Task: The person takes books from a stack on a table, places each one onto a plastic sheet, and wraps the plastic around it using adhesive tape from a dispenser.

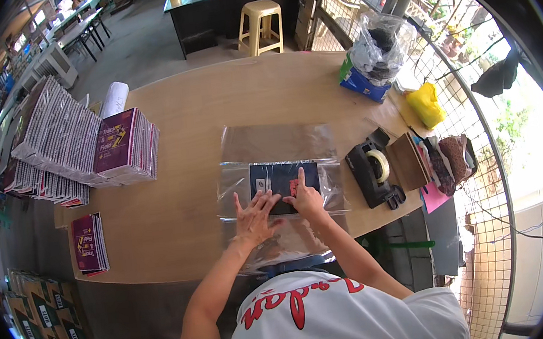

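A dark blue book (275, 170) with a small light label and red print on its cover lies flat before me. It rests on a clear plastic sheet (278, 139), which stretches out beyond it on all sides and hangs over the table's near edge. My left hand (256, 218) lies spread across the book's lower left corner, holding nothing. On the cover's right part rests my right hand (305, 199), its index finger stretched toward the far edge and its thumb out to the left. The other right fingers are partly hidden.
Tall stacks of wrapped booklets (62, 134) stand at the table's left, with a smaller purple pile (89, 244) nearer. To the right sits a black tape dispenser (367, 173). A bag-lined box (367, 72) and yellow bundle (425, 105) stand by the wire mesh (481, 175).
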Motion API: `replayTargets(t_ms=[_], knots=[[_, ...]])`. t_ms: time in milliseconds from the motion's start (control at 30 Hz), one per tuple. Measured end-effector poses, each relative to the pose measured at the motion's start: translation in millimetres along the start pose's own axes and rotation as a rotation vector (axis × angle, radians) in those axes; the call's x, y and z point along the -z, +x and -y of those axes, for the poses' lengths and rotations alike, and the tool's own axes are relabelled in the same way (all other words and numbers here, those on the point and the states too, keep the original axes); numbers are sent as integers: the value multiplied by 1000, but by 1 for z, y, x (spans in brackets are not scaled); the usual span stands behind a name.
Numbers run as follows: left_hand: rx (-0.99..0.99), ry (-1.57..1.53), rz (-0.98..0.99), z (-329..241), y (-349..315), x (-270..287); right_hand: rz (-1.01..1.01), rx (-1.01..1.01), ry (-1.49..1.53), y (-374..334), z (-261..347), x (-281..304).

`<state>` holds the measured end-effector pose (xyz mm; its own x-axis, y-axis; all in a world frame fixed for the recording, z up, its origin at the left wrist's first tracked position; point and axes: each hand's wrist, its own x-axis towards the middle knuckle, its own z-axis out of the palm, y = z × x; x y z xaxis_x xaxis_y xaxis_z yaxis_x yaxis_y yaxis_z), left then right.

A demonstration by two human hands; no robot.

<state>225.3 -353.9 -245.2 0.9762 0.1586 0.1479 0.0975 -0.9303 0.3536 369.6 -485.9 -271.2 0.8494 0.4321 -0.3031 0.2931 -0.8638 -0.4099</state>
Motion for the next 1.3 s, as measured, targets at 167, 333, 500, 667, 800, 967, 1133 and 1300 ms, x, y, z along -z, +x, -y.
replayTargets(t_ms=[167, 333, 500, 667, 800, 967, 1133, 1300], knots=[[92, -25, 128, 4, 11, 7, 42, 194, -45, -9, -14, 6], [686, -5, -313, 81, -50, 22, 351, 448, 18, -9, -14, 49], [788, -2200, -42, 9, -93, -62, -282, 712, -16, 98, 34, 27], [1204, -2111, -160, -25, -21, -65, 489, 548, -10, 121, 47, 36], [520, -987, -426, -69, -22, -19, 23, 756, 502, 41, 19, 104], [199, -740, -555, -61, -7, 2, 149, 441, 1299, -17, -41, 72], [219, -744, -425, -34, -7, -32, 37, 449, 1198, -11, -55, 34], [286, -801, -863, -65, 1, -2, -598, 902, 208, -95, 39, 159]])
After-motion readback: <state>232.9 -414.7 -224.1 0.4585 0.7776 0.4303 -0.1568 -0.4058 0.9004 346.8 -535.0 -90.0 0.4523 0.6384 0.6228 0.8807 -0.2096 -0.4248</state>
